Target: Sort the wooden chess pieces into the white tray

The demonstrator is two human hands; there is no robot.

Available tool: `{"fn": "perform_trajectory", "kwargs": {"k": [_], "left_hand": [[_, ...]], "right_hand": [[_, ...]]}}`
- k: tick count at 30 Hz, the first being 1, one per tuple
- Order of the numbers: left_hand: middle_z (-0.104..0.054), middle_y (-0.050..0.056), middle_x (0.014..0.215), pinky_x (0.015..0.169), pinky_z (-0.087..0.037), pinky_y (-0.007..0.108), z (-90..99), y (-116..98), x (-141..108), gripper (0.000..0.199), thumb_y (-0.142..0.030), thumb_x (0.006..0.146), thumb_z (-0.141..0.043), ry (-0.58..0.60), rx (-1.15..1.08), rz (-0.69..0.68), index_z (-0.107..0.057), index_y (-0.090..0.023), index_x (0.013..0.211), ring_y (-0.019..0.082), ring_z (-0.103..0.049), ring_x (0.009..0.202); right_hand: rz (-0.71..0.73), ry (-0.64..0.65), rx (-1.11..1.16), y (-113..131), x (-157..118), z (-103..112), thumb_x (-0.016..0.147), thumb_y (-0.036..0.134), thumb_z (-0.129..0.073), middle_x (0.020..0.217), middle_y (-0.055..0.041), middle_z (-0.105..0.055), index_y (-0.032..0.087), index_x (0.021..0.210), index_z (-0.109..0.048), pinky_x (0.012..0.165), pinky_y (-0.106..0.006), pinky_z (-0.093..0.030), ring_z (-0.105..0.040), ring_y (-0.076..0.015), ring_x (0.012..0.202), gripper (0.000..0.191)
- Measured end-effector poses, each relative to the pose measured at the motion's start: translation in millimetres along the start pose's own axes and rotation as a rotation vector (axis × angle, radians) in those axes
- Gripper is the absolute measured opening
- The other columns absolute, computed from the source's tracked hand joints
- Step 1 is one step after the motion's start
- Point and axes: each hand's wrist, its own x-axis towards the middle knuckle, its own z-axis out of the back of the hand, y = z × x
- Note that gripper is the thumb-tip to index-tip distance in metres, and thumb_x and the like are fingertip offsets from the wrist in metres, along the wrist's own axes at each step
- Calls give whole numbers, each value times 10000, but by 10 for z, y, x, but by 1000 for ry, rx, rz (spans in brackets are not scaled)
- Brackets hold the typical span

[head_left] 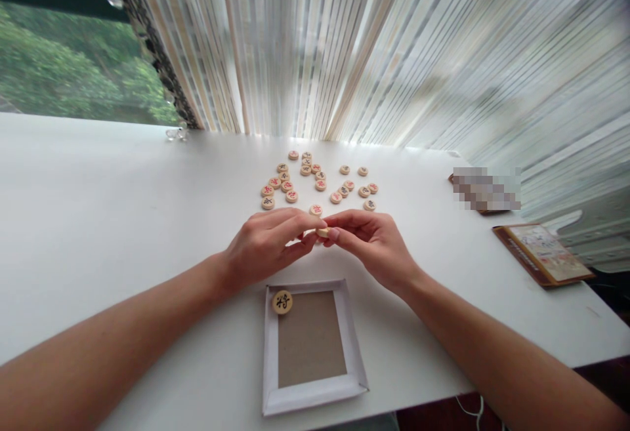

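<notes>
Fingertips of my left hand [270,241] and right hand [378,244] meet around one wooden disc [323,231], pinching it between them just above the desk [162,221]. From my remote view, a red-marked disc [315,210] sits just beyond them, and the scattered discs [292,197], lettered red or black, spread toward the far edge by the striped curtain [285,44]. Near the front edge lies a white-bordered frame [315,393], a black-marked disc [282,302] resting on its far left corner. Toward the right edge I see a brown-edged booklet [546,254], lying flat.
</notes>
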Motion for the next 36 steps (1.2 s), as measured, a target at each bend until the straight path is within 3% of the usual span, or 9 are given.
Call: {"fn": "perform_trajectory", "kwargs": {"k": [6, 12, 15, 20, 23, 26, 30, 34, 36], "left_hand": [[-825, 40, 934, 753, -614, 185, 16, -2, 3, 128, -132, 983, -710, 2, -16, -5, -725, -209, 1084, 121, -782, 791], [-834, 56, 1009, 862, -624, 194, 34, -11, 12, 145, -110, 959, -750, -10, -18, -29, -750, -206, 1068, 144, -806, 920], [-835, 65, 1034, 898, -622, 193, 45, -16, 14, 147, -99, 947, -765, -18, 3, -29, -774, -204, 1050, 151, -811, 951], [-838, 67, 1050, 890, -633, 200, 52, -17, 9, 128, -108, 954, -760, -16, 9, -22, -780, -205, 1035, 155, -812, 959], [-839, 67, 1031, 876, -634, 202, 45, -6, 12, 122, -106, 951, -762, -18, 8, -19, -776, -196, 1034, 154, -811, 956], [-832, 62, 980, 788, -624, 185, 27, 11, 25, 110, -108, 950, -762, -8, -31, 17, -779, -176, 1035, 132, -799, 858], [-797, 34, 815, 623, -579, 173, -4, 18, 46, 81, -145, 932, -794, -2, -155, 155, -799, -140, 1012, 90, -705, 624], [-824, 58, 825, 633, -605, 172, -22, -6, 59, 133, -146, 895, -830, 17, -304, 322, -827, -114, 1024, 108, -738, 647], [-845, 84, 875, 651, -628, 178, -29, -16, 62, 172, -172, 882, -850, -3, -370, 429, -837, -107, 1040, 131, -772, 690]], "right_hand": [[-7, 20, 51, -40, -11, 28, 785, 405, -952, 991, -88, -859, 203, 1003, -853, 877, -372, -687, -814, -214, 880, 313], [85, 14, 41, -110, -20, 34, 820, 343, -931, 982, -84, -861, 201, 1019, -848, 877, -359, -698, -825, -214, 894, 259], [222, -33, -133, -102, -47, 17, 846, 317, -902, 966, -84, -863, 203, 1048, -851, 835, -376, -715, -833, -231, 855, 238], [613, -103, -634, -10, -87, 16, 915, 203, -805, 1016, -91, -866, 230, 973, -867, 778, -349, -703, -841, -243, 874, 90], [695, -112, -721, 11, -86, 30, 924, 183, -790, 1007, -74, -868, 239, 954, -860, 756, -320, -693, -842, -227, 854, 95], [653, -118, -658, -28, -77, 41, 928, 175, -788, 943, -63, -867, 213, 982, -850, 705, -279, -683, -834, -200, 794, 90], [431, -134, -382, -94, -51, 40, 932, 229, -815, 873, -61, -858, 175, 1008, -842, 712, -269, -699, -831, -187, 739, 97], [232, -76, -84, -97, -16, 39, 917, 270, -846, 820, -51, -849, 180, 1012, -857, 662, -283, -710, -817, -181, 681, 132], [159, -38, -2, -89, -6, 43, 859, 270, -905, 871, -62, -860, 185, 1058, -860, 730, -313, -727, -832, -196, 743, 221]]}}
